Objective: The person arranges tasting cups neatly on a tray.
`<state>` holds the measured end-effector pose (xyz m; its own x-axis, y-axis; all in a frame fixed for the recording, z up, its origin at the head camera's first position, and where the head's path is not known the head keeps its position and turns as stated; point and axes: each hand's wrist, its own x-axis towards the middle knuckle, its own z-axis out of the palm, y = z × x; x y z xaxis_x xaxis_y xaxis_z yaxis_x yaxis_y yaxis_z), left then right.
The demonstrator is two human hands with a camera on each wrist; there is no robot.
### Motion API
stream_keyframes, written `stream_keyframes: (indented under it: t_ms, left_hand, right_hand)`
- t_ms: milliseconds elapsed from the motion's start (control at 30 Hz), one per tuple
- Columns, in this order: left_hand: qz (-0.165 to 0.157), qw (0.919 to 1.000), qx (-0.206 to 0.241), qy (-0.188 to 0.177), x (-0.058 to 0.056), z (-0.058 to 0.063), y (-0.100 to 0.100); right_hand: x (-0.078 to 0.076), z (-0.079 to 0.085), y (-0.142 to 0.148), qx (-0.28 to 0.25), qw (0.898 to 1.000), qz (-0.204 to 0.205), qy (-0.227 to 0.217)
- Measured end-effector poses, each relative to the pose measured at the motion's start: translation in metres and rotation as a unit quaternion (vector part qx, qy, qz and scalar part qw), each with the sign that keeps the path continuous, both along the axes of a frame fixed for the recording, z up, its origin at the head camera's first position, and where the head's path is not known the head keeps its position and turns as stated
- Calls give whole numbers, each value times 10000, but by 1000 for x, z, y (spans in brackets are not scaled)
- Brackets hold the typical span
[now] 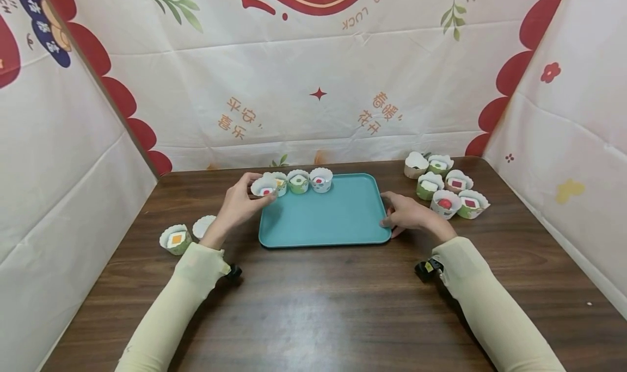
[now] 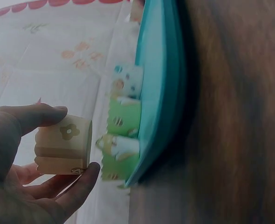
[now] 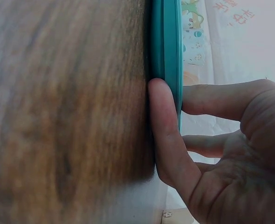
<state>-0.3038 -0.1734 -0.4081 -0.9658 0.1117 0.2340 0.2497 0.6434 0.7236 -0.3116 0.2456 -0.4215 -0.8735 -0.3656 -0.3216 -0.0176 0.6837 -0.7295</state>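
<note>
Left grip [image 1: 237, 206]: pinched about one beige paper cup [image 2: 63, 148], flower-printed, scallop-rimmed, held with its base above the tray's far left corner. Right grip [image 1: 410, 213]: closed by thumb and fingers on the right edge of the tray [image 1: 323, 219], apparently for steadying. Step in hand, as judged: a row of cups being filled out along the far edge. Next move, as judged: a level lowering at the row's left end, neighbours unknocked.

Tray: teal, smooth, rectangular, round-cornered, low-rimmed. Row of three cups [image 1: 298, 188]: printed paper, two green, one pale. Far right: six cups [image 1: 430, 188], clustered. Left: two cups [image 1: 182, 247], one partly hidden. Surface [image 1: 303, 307]: dark, wood-grained, glossy.
</note>
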Motion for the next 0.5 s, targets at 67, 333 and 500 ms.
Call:
stream_keyframes:
  t_ms: [67, 333, 500]
  left_hand:
    - [-76, 10000, -13, -37, 0, -1, 7]
    - [-312, 9986, -364, -211, 2, -4, 32]
    - [-509, 9978, -358, -244, -1, -9, 47]
  right_hand:
    - [1, 0, 0, -6, 10000, -14, -5]
    - [1, -1, 2, -37, 9999, -147, -66]
    - [-1, -2, 1, -53, 9999, -106, -44]
